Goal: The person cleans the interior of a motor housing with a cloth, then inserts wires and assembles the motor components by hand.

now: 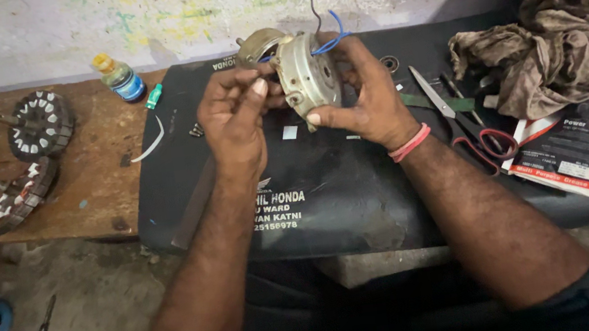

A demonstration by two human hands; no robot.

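- My right hand (365, 99) was wrapped around the small metal motor housing (306, 73), thumb pressed on its lower front rim and fingers curled behind, holding it up above the black mat (327, 184) in the middle of the bench.
- My left hand (234, 113) was closed in at the housing's left edge, thumb and forefinger pinched together there; I could not tell whether they gripped a small part or only the rim.
- The blue wire (333, 40) and a dark lead stuck out of the top, looping over my right fingers.
- In my judgement the good way was to keep the right grip firm and square so the housing did not twist while the left fingers worked, and to keep the wires free of the pinch.
- I judged that working low over the mat made sense, since a dropped small piece could roll toward the wooden bench (91, 177).
- The scissors (459, 117) lay just right of my wrist, beside the crumpled rag (558, 39) and a printed packet (580, 143); two wound stators (39, 127) and a small bottle (120, 78) sat well apart on the left.
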